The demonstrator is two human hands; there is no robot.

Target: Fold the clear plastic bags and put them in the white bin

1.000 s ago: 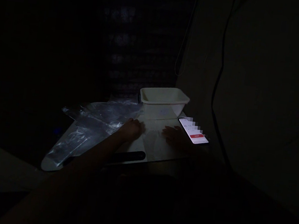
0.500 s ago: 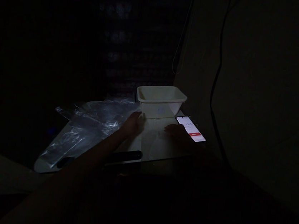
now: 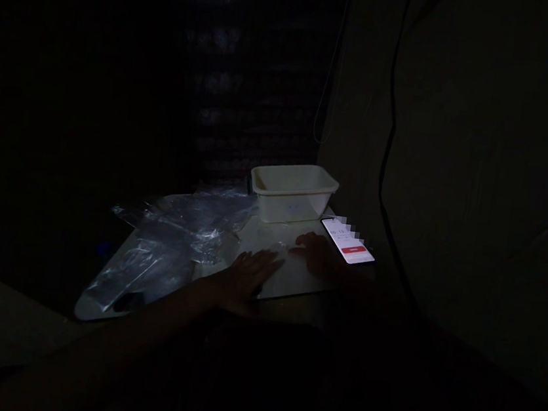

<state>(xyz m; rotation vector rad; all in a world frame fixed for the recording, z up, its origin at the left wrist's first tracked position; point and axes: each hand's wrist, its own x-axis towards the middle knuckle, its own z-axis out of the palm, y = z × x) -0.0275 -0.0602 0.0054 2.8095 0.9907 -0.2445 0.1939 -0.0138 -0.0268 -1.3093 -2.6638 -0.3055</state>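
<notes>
Lying left of L hand (image 3: 249, 274): plastic (image 3: 165, 246)

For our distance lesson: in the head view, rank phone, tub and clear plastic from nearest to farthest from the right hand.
1. Phone, right of the right hand
2. Tub, ahead and slightly left
3. Clear plastic, well to the left

The palm of the left hand (image 3: 250, 272) is hidden. Past the right hand (image 3: 315, 253), the forearm (image 3: 345, 275) is lost in darkness. The phone (image 3: 349, 242) is partly masked by pixel blocks. The floor of the tub (image 3: 293, 209) is hidden by its front wall.
</notes>
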